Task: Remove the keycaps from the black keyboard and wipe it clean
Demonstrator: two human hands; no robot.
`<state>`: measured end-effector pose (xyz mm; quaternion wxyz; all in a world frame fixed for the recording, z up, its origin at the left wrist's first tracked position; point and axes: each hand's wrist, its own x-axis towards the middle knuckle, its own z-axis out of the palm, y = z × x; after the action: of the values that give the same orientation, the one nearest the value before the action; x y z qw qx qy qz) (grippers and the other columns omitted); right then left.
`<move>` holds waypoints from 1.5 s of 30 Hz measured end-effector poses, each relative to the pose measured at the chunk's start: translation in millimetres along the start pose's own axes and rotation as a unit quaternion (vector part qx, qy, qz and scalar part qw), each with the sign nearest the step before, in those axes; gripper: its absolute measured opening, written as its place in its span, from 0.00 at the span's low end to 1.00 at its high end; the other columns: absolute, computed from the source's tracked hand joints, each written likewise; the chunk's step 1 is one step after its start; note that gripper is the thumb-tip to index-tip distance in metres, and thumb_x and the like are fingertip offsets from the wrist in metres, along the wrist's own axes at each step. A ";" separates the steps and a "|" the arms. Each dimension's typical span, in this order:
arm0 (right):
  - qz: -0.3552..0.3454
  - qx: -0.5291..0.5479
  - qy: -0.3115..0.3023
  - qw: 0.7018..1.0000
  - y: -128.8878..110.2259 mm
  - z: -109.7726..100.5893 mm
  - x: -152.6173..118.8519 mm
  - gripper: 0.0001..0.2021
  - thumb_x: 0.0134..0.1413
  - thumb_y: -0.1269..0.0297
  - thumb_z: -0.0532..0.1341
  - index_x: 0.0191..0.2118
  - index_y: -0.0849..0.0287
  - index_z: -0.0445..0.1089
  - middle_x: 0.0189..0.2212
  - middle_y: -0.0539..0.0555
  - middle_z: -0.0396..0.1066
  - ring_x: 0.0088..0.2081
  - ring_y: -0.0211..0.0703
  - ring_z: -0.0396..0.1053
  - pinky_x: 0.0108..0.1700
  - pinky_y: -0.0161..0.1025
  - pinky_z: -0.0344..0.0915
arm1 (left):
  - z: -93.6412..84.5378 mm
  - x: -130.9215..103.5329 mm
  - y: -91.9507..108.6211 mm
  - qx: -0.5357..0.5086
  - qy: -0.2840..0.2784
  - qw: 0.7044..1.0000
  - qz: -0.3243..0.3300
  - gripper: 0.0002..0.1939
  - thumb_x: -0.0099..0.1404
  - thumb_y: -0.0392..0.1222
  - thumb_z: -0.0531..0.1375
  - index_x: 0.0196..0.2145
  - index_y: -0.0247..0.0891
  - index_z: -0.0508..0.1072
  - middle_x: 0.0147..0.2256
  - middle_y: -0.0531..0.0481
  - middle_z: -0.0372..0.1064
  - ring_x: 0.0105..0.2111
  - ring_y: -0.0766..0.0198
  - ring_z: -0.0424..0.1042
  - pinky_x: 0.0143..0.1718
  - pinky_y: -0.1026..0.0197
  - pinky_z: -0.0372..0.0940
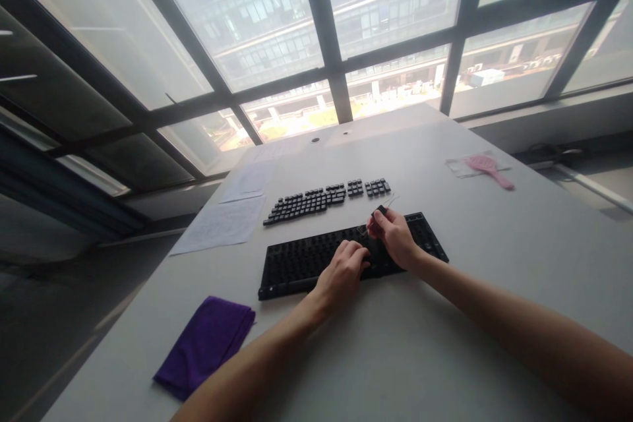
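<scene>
A black keyboard (297, 262) lies at a slant in front of me, with most of its keycaps off and the bare switch field showing. My left hand (345, 265) rests on its near edge, fingers bent and pressed against the keyboard right of its middle. Above the keyboard's right half, my right hand (393, 237) is closed around a small black keycap puller (380, 210). Thin wire loops stick out from both ends of the puller. Beyond the keyboard, loose black keycaps (301, 204) are laid out in rows and blocks, like a keyboard layout.
A folded purple cloth (205, 346) lies near the left edge of the white table (494, 290). Printed paper sheets (222, 224) spread along the far left. On the right, a pink brush-like paddle (487, 166) sits on a clear plastic bag (457, 168). Large windows stand behind the table.
</scene>
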<state>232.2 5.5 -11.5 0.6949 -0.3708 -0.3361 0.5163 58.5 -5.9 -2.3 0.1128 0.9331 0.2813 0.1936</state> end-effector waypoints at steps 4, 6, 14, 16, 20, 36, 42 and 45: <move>-0.003 -0.025 0.001 1.000 0.2 0.5 -0.2 0.14 0.57 0.54 0.63 0.27 0.60 0.69 0.25 0.51 0.70 0.24 0.37 0.64 0.28 0.37 0.60 | 1.9 -1.1 0.7 0.011 0.006 1.000 0.001 0.08 0.71 0.31 0.54 0.45 0.38 0.68 0.42 0.45 0.65 0.44 0.56 0.64 0.46 0.53 0.67; -0.007 -0.038 0.003 0.999 0.0 1.1 -0.5 0.14 0.58 0.55 0.63 0.27 0.60 0.69 0.24 0.52 0.70 0.23 0.37 0.64 0.28 0.37 0.60 | 2.4 -1.0 0.6 0.016 0.006 1.000 -0.002 0.07 0.70 0.31 0.54 0.45 0.37 0.68 0.42 0.45 0.65 0.44 0.56 0.64 0.46 0.53 0.67; -0.020 -0.095 0.013 0.995 -0.9 3.1 -1.1 0.15 0.58 0.55 0.60 0.26 0.59 0.68 0.23 0.52 0.70 0.23 0.39 0.65 0.27 0.38 0.61 | 1.3 -0.3 1.5 0.035 -0.003 0.999 0.010 0.07 0.70 0.31 0.54 0.45 0.37 0.68 0.41 0.45 0.65 0.43 0.55 0.63 0.46 0.53 0.67; -0.019 -0.096 0.013 0.995 -1.0 3.4 -0.9 0.14 0.58 0.56 0.60 0.26 0.59 0.68 0.22 0.51 0.69 0.23 0.39 0.66 0.27 0.38 0.61 | 1.7 0.1 1.9 0.032 -0.002 0.999 -0.002 0.07 0.70 0.31 0.54 0.45 0.37 0.68 0.42 0.45 0.65 0.43 0.56 0.63 0.46 0.53 0.66; -0.013 -0.087 0.012 0.996 -0.7 3.6 0.0 0.14 0.57 0.55 0.61 0.26 0.59 0.67 0.23 0.51 0.69 0.23 0.39 0.66 0.27 0.37 0.62 | 0.2 2.6 2.9 0.027 -0.009 0.999 -0.024 0.07 0.70 0.31 0.54 0.44 0.36 0.69 0.41 0.45 0.66 0.43 0.56 0.63 0.47 0.54 0.65; -0.016 -0.106 0.000 0.994 -7.7 5.8 -2.5 0.16 0.57 0.52 0.62 0.25 0.58 0.68 0.22 0.51 0.69 0.24 0.40 0.65 0.29 0.38 0.61 | -8.6 17.7 -5.4 -0.159 -0.013 0.985 -0.063 0.08 0.62 0.39 0.67 0.41 0.40 0.81 0.36 0.48 0.72 0.38 0.59 0.71 0.43 0.57 0.68; -0.012 -0.097 0.002 0.995 -6.9 6.3 -2.7 0.16 0.56 0.53 0.62 0.25 0.58 0.67 0.21 0.51 0.69 0.23 0.39 0.64 0.27 0.38 0.60 | 0.8 9.3 0.9 -0.072 0.028 0.997 -0.030 0.08 0.66 0.34 0.62 0.43 0.38 0.77 0.39 0.46 0.71 0.42 0.57 0.69 0.47 0.54 0.67; -0.008 -0.090 0.002 0.996 -5.6 6.0 -2.5 0.15 0.56 0.54 0.62 0.26 0.59 0.68 0.22 0.51 0.69 0.24 0.39 0.65 0.27 0.38 0.60 | 4.3 6.8 3.8 -0.033 0.018 0.999 -0.020 0.08 0.68 0.33 0.59 0.44 0.37 0.75 0.41 0.45 0.69 0.43 0.56 0.67 0.46 0.53 0.67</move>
<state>229.1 3.0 -3.8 0.6637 -0.4301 -0.3829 0.4774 67.4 -5.5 -2.9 0.1420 0.9195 0.2951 0.2172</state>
